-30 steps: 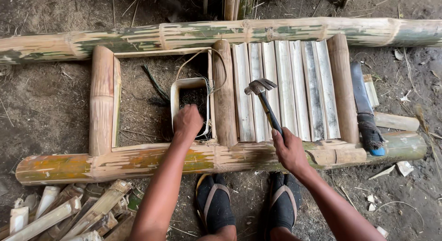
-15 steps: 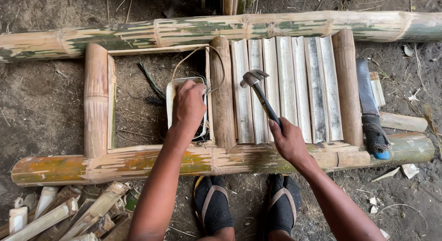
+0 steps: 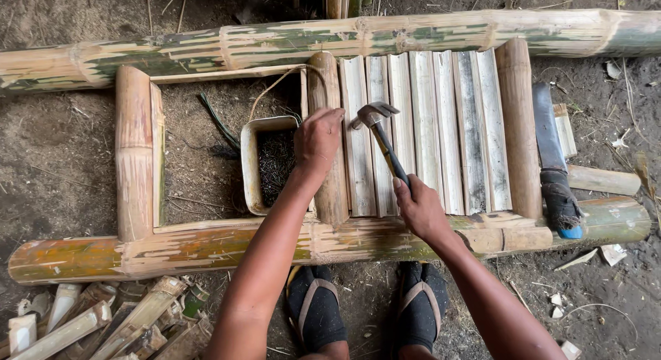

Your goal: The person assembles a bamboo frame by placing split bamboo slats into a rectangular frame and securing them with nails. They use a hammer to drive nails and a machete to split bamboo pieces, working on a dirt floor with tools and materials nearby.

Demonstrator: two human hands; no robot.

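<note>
My right hand (image 3: pixel 418 207) grips the handle of a claw hammer (image 3: pixel 381 133), its head raised over the pale bamboo slats (image 3: pixel 427 126). My left hand (image 3: pixel 318 138) rests with pinched fingers on the leftmost slat beside an upright bamboo crosspiece (image 3: pixel 323 85); whether it holds a nail I cannot tell. The slats lie side by side inside a bamboo frame (image 3: pixel 172 246) on the ground. A white rectangular tub (image 3: pixel 249 164) of dark nails sits just left of my left hand.
A long green-streaked bamboo pole (image 3: pixel 275 43) forms the far side. A dark sheathed blade with a blue tip (image 3: pixel 554 174) lies at the right. Cut bamboo pieces (image 3: pixel 89 325) pile at lower left. My sandalled feet (image 3: pixel 365 308) stand below the frame on dirt.
My left hand left the nail tub and moved right onto the first slat. The hammer stayed raised over the slats in my right hand.
</note>
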